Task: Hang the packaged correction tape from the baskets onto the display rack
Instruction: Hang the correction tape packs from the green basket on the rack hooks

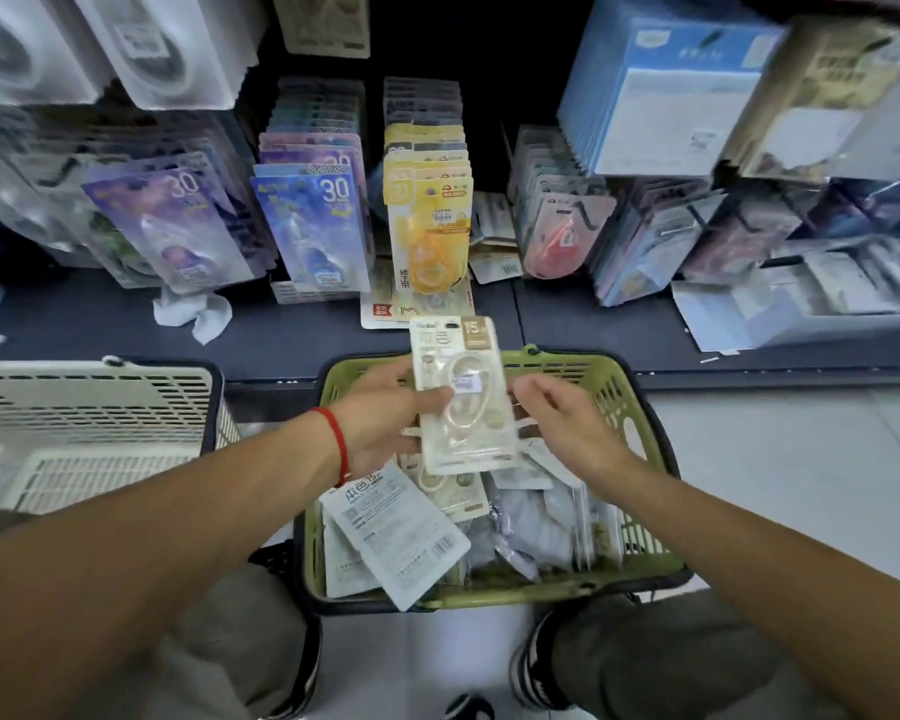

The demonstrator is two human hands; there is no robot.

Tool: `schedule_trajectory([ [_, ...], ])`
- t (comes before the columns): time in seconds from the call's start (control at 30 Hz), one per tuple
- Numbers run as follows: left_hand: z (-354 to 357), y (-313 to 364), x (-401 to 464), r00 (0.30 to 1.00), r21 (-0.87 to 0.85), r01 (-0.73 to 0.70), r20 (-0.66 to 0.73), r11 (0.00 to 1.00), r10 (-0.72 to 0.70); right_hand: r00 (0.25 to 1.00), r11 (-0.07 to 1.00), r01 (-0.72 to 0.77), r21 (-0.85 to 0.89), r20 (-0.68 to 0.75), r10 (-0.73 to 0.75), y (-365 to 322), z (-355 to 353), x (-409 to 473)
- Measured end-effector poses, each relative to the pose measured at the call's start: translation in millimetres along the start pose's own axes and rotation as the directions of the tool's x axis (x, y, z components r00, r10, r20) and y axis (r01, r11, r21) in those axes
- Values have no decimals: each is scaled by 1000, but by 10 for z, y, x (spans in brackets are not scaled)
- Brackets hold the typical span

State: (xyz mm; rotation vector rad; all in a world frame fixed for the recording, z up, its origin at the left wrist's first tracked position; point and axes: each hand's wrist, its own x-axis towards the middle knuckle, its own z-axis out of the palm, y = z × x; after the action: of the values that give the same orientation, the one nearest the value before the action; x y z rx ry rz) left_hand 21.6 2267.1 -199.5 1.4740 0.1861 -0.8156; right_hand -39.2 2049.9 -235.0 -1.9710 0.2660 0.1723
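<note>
Above the green basket, the left hand pinches a beige correction tape pack; the right hand hovers loosely curled beside it. Many packs remain in the basket, so hanging looks far from finished.

Cream correction-tape pack in left-hand grip above green basket

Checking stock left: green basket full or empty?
Partly full: packets lie piled inside the green basket, below its rim; one packet is held above.
</note>
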Motion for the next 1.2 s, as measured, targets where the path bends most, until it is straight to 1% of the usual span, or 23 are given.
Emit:
schedule_trajectory([
  [0.03, -47, -16, 12, 998, 24, -1, -57, 1000, 2, 999, 960, 43, -275, 13, -41, 116, -22, 55],
  [0.07, -93, -31, 18, 995, 51, 2, -99, 999, 3, 997, 855, 58, -516, 72, -24, 243, -54, 110],
  [0.1, -138, -52, 19, 992, 66, 7, -127, 998, 2, 990, 748, 34, -663, 126, 67, 365, -91, 140],
  [0.13, -179, -75, 19, 989, 74, 13, -150, 997, -1, 973, 678, -1, -735, 157, 172, 472, -118, 153],
  [0.2, -247, -112, 11, 984, 92, 27, -179, 995, -10, 937, 588, 11, -809, 215, 277, 648, -135, 133],
  [0.3, -319, -137, 4, 978, 87, 27, -210, 996, -8, 951, 560, 97, -823, 242, 191, 741, -155, 96],
  [0.4, -359, -140, -7, 967, 49, 25, -256, 998, -12, 997, 527, 12, -850, 52, 60, 598, -257, 128],
  [0.43, -359, -149, -4, 962, 42, 25, -274, 999, -12, 998, 556, -55, -830, -64, 3, 541, -280, 122],
  [0.47, -350, -155, 3, 957, 48, 26, -291, 999, -11, 981, 647, -119, -753, -188, -38, 470, -280, 97],
  [0.53, -307, -146, 17, 950, 48, 29, -311, 998, -13, 929, 887, -167, -430, -370, -4, 299, -222, 44],
  [0.57, -282, -141, 24, 950, 39, 31, -312, 999, -17, 922, 966, -159, -206, -381, 70, 200, -167, 31],
  [0.6, -245, -126, 16, 952, 23, 45, -303, 999, -36, 933, 987, -160, 20, -325, 158, 98, -96, 18],
  [0.63, -211, -116, 6, 959, 8, 62, -278, 998, -58, 948, 963, -176, 203, -227, 221, 7, -13, 9],
  [0.67, -187, -112, 1, 968, -20, 80, -237, 997, -82, 962, 928, -195, 319, -124, 244, -57, 68, 3],
  [0.73, -154, -121, 3, 987, -76, 81, -134, 994, -91, 978, 914, -196, 355, 3, 208, -103, 227, -2],
  [0.83, -159, -169, 13, 993, -47, -13, -118, 999, 7, 987, 965, -157, 210, 3, 160, -19, 359, 83],
  [0.87, -167, -178, 16, 987, -22, -36, -155, 999, 33, 989, 984, -147, 102, -7, 148, 35, 363, 118],
  [0.9, -187, -186, 21, 979, 1, -49, -199, 999, 48, 992, 988, -123, -89, -11, 122, 99, 344, 156],
  [0.93, -211, -181, 19, 968, 15, -53, -246, 998, 55, 994, 936, -90, -339, 20, 103, 173, 321, 191],
  [0.97, -246, -169, 20, 957, 8, -57, -285, 998, 57, 988, 840, -50, -540, 96, 121, 248, 314, 212],
  [1.03, -324, -129, 14, 947, -21, -57, -317, 998, 48, 933, 681, 14, -732, 255, 255, 395, 348, 212],
  [1.1, -392, -91, 9, 947, -42, -60, -318, 997, 43, 910, 645, 48, -763, 300, 288, 476, 382, 200],
  [1.2, -449, -70, 6, 948, -90, -64, -316, 994, 33, 962, 799, -81, -595, 162, 219, 477, 243, 265],
])
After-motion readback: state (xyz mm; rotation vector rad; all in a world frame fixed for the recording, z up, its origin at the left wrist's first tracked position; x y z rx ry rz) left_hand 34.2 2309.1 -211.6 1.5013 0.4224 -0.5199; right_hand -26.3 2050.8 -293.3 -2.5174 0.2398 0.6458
